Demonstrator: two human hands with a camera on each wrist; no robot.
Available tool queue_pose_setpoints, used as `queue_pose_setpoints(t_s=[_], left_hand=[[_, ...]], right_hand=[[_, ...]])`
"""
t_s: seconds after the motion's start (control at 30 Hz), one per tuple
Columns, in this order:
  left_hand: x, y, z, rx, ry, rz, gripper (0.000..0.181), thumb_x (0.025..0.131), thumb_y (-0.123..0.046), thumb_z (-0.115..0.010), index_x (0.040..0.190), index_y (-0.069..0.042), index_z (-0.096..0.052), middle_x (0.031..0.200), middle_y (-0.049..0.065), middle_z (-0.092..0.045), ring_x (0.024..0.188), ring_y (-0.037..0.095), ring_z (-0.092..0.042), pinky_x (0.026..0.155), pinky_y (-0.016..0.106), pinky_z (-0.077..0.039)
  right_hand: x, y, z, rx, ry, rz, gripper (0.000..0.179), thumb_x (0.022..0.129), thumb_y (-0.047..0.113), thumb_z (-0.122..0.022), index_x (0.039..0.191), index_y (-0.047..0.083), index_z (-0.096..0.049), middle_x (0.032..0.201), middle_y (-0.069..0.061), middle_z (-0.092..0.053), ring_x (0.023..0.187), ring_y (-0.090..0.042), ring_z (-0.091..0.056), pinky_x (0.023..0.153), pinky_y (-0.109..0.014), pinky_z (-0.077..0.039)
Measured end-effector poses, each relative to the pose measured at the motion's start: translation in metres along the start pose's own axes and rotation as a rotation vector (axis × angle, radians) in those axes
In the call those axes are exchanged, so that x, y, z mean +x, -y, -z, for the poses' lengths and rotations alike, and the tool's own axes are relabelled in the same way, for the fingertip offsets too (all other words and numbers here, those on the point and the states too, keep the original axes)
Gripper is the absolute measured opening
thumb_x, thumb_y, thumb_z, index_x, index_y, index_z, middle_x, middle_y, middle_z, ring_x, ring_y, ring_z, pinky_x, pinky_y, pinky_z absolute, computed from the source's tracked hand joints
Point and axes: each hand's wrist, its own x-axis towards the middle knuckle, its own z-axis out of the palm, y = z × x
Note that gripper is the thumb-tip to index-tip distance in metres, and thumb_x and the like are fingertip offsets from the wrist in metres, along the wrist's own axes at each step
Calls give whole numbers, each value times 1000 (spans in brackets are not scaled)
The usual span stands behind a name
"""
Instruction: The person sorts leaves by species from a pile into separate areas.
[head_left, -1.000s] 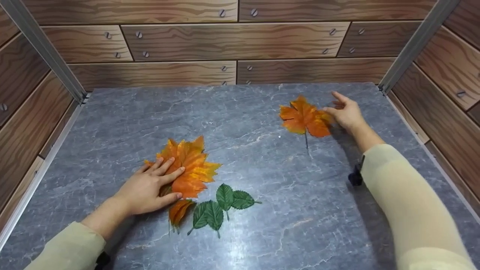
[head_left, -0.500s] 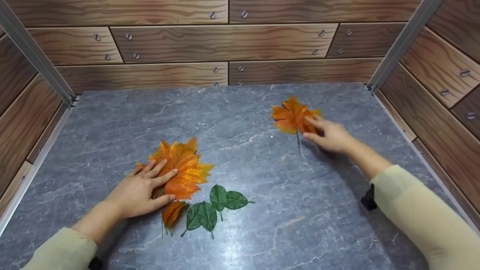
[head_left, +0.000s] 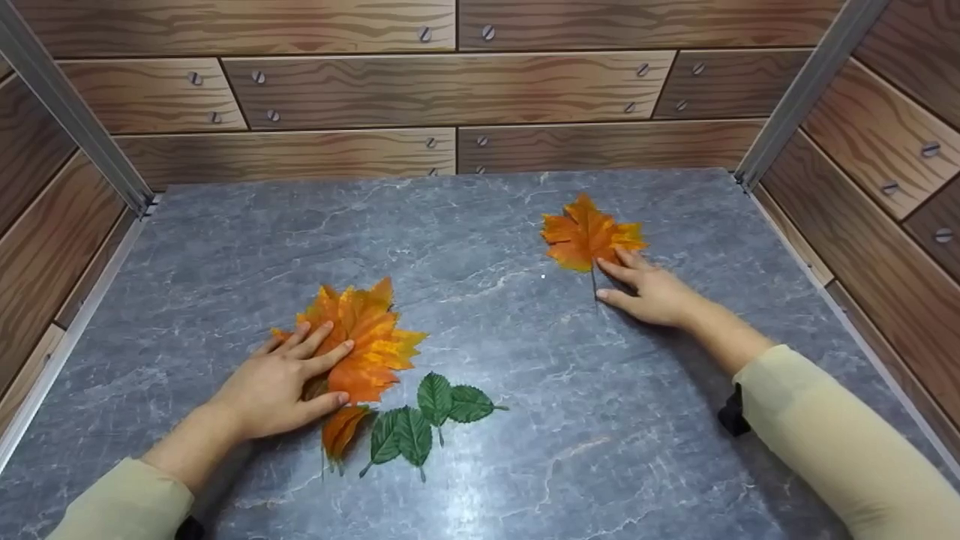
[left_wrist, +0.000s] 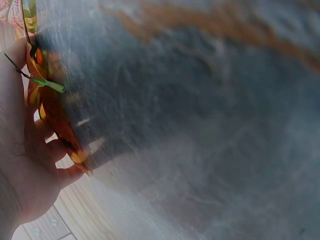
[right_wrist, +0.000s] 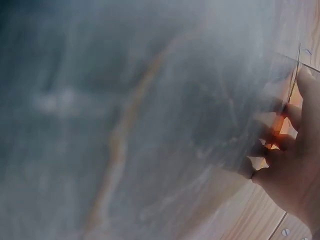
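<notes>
With fingers spread, my left hand (head_left: 277, 382) rests on a cluster of orange-yellow maple leaves (head_left: 367, 337) at the left of the table. Just below its thumb lies a smaller darker orange leaf (head_left: 343, 433), and beside that are several green serrated leaves (head_left: 414, 435). My right hand (head_left: 652, 292) touches the lower right edge of a separate orange maple leaf (head_left: 581, 232) at the back right, its fingers fairly straight and its thumb at the leaf's thin stem (head_left: 595, 285). In the left wrist view, orange leaves (left_wrist: 55, 115) lie under the left fingers.
The grey marbled table (head_left: 465, 300) carries all the leaves. Wood-patterned panels (head_left: 450, 86) enclose it at the back and both sides, with grey metal posts (head_left: 787, 97) at the rear corners.
My right hand has come from the far right side of the single leaf, across its right part, down to its lower edge and stem. My left hand stays on the cluster.
</notes>
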Motion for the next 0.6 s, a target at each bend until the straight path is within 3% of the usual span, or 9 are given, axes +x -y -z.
queue_pose_setpoints(t_s=[0.27,0.6], left_hand=[[1,2,-2,-11,8,14,76,102,-68,-54,163,-24,-44,171,17,-28,154,49,-28,121,71,-25],[1,2,0,-14,-15,1,75,102,-65,-57,163,-23,-45,170,19,-30,152,51,-31,119,72,-27]], right_hand=[[-1,-1,-3,35,31,1,78,108,59,-50,169,15,-28,175,-23,-6,159,-48,2,120,-76,-1],[0,-2,-3,99,43,-2,79,108,59,-51,170,17,-27,176,-21,-2,160,-46,6,119,-77,6]])
